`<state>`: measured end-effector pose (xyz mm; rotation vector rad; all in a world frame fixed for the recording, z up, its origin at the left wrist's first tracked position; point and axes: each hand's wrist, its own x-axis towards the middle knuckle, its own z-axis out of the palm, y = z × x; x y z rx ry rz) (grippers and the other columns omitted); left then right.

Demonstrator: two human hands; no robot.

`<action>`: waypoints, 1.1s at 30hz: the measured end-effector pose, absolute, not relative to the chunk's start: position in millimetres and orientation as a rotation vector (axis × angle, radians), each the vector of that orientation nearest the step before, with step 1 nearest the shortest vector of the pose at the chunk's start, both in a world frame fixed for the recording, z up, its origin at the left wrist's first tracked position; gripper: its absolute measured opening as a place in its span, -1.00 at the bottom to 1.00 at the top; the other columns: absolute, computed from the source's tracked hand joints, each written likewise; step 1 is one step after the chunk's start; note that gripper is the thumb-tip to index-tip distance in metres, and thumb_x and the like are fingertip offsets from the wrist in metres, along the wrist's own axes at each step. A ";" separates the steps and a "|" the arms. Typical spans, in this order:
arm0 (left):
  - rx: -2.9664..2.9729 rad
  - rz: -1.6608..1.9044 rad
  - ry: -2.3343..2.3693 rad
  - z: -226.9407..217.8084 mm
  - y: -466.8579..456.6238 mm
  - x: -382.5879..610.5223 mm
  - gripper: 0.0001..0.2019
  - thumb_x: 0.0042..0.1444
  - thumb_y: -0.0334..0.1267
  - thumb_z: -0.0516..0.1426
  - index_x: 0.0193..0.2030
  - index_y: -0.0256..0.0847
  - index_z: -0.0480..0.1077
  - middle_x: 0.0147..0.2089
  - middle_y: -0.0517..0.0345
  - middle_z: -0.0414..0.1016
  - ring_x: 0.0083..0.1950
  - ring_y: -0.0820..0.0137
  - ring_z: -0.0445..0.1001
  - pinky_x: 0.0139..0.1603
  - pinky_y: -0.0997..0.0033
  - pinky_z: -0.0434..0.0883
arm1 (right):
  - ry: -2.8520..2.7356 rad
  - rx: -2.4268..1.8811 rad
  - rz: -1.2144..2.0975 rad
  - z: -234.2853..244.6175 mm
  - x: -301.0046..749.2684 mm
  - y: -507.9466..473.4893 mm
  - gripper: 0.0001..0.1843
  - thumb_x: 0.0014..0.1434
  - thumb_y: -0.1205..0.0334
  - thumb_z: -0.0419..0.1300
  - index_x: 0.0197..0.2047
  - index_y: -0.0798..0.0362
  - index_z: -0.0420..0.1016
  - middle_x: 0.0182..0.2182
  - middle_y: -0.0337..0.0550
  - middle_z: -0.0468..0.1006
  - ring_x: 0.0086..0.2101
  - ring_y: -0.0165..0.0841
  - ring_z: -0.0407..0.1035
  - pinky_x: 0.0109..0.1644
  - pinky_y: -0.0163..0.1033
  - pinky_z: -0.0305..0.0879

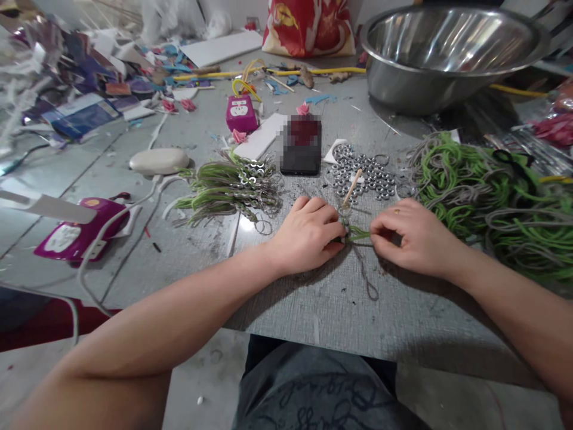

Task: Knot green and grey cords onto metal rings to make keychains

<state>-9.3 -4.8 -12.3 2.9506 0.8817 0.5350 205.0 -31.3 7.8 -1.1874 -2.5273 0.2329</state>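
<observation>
My left hand (312,235) rests low over the table, thumb and fingers closed on one end of a green and grey cord (359,233). My right hand (414,237) pinches the cord's other end, so a short length stretches between them. A thin grey loop (370,289) hangs off it onto the table. Just beyond my hands lie a heap of small metal rings (363,170) and a wooden stick (352,188) with a darkened tip. Left of my left hand is a bundle of green and grey cords with metal pieces (224,185). Loose green and grey cords (465,191) pile up at right.
A phone (301,146) lies behind my hands. A large steel bowl (452,60) stands back right, beside a red bag (308,27). Purple boxes (242,113), a white oval device (159,161) with cables, and scraps (89,89) spread leftward.
</observation>
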 end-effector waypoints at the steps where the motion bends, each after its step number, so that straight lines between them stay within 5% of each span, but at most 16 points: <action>1: 2.950 0.534 0.880 -12.3 -4.5 -9.3 -0.85 0.06 -0.16 0.15 -0.31 -0.16 0.45 -0.24 0.15 0.45 -0.14 0.29 0.29 -0.16 0.26 0.11 | -2.556 -1.205 0.230 9.8 207.2 -30.7 -0.86 0.04 0.35 0.04 -0.53 0.03 0.24 -0.66 -0.34 0.31 -0.57 -0.46 0.20 -0.28 -0.24 0.06; 17: 2.905 0.501 0.845 -12.0 -3.6 -9.9 -0.83 0.06 -0.12 0.15 -0.32 -0.15 0.45 -0.21 0.13 0.45 -0.11 0.27 0.27 -0.13 0.25 0.10 | -2.937 -1.507 0.129 15.0 222.8 -29.7 -0.79 -0.01 0.32 0.06 -0.63 0.01 0.19 -0.70 -0.24 0.30 -0.65 -0.43 0.09 -0.51 -0.22 -0.13; 23: 2.883 0.505 0.836 -12.3 -3.6 -9.7 -0.80 0.08 -0.08 0.13 -0.33 -0.14 0.46 -0.20 0.13 0.44 -0.10 0.27 0.27 -0.12 0.25 0.10 | -2.841 -1.637 0.276 21.4 227.8 -25.9 -0.82 0.08 0.17 0.04 -0.53 -0.01 0.26 -0.62 -0.23 0.41 -0.61 -0.37 0.23 -0.54 -0.26 -0.07; 28: 2.885 0.509 0.837 -13.1 -3.5 -9.4 -0.80 0.08 -0.07 0.13 -0.32 -0.13 0.46 -0.20 0.13 0.45 -0.10 0.27 0.28 -0.12 0.26 0.11 | -2.759 -1.628 0.086 16.8 240.8 -19.2 -0.93 0.02 0.20 0.10 -0.36 -0.04 0.34 -0.49 -0.21 0.48 -0.57 -0.35 0.29 -0.56 -0.28 -0.06; 33: 2.849 0.530 0.818 -10.1 -4.4 -9.7 -0.74 0.09 -0.02 0.09 -0.32 -0.16 0.45 -0.20 0.11 0.45 -0.12 0.27 0.28 -0.13 0.26 0.12 | -2.754 -1.729 0.081 10.6 242.4 -15.8 -0.87 -0.01 0.27 0.09 -0.55 0.00 0.23 -0.59 -0.24 0.38 -0.61 -0.39 0.20 -0.58 -0.28 -0.15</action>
